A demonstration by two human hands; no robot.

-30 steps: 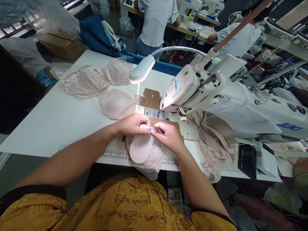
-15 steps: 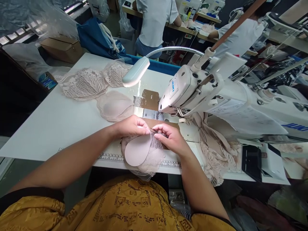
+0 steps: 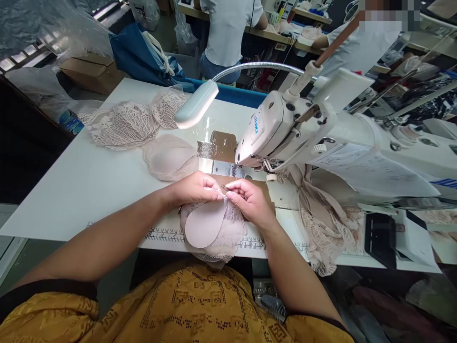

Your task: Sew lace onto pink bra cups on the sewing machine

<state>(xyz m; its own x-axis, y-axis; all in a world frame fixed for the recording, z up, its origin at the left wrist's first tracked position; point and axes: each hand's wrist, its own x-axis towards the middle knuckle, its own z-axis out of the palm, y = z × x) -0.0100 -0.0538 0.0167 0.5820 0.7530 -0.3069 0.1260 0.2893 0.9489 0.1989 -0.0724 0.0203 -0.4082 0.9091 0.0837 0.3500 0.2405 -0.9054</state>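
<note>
Left hand (image 3: 200, 186): nearly closed, thumb against bent fingers, pinching the top edge of the lace bra piece (image 3: 228, 238).
Right hand (image 3: 251, 200): fingers curled, thumb and forefinger close together at that same edge, just beside the left fingertips; it has hold of a thin metal tool (image 3: 224, 187), perhaps thread snips, mostly hidden by the hand. Whether it also grips cloth, I cannot tell.
Lace bra piece: below both hands on the body side, across the printed ruler (image 3: 164, 234) and over the table's near edge; its smooth cup panel (image 3: 204, 224) faces up under the left fingers, with lace spreading below the right hand.
JUKI sewing machine (image 3: 257, 136): beyond and right of the hands, its needle area apart from the piece.
Padded cup (image 3: 171, 157): just beyond the left hand, with a lace bra (image 3: 124, 121) farther out to its left.
Lace bundle (image 3: 321, 228): well right of the right hand.
Edge work: seemingly close handwork on the seam end, likely trimming or tidying thread.
Next move: calls for the left pinch to hold the edge taut and the tool's point to stay clear of the lace.
</note>
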